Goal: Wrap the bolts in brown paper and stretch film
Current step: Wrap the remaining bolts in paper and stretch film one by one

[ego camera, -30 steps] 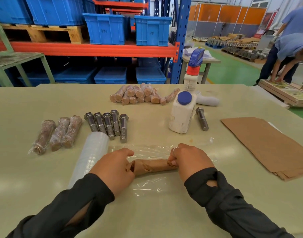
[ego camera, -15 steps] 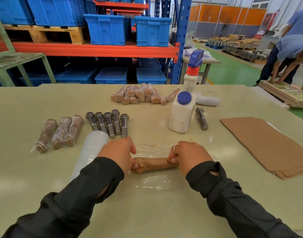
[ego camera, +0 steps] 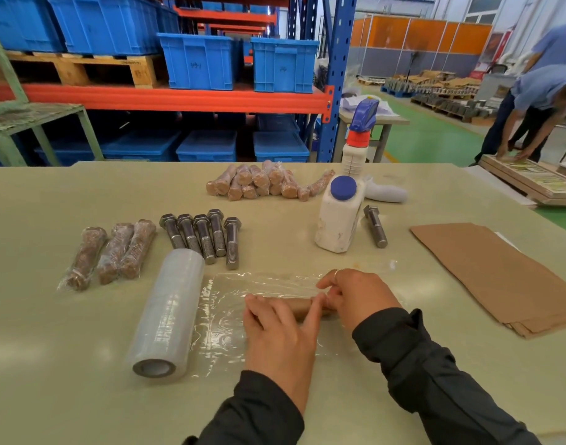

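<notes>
The paper-wrapped bolt (ego camera: 302, 306) lies on the stretch film (ego camera: 230, 303) at the bench (ego camera: 66, 364) centre, at 3 o'clock from the roll (ego camera: 167, 316). The left hand (ego camera: 280, 329) and right hand (ego camera: 355, 297) are curled onto it. The film should be kept taut while it is rolled, and the ends tucked in.

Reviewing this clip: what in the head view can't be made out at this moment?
- Paper-wrapped bolt: both ends hidden under the left hand and right hand.
- Film: its edges are hard to trace, being transparent with glare.
- Markings on the blue bins: too small.
- Brown paper stack: sheet count unreadable; cut off by the right edge.
</notes>
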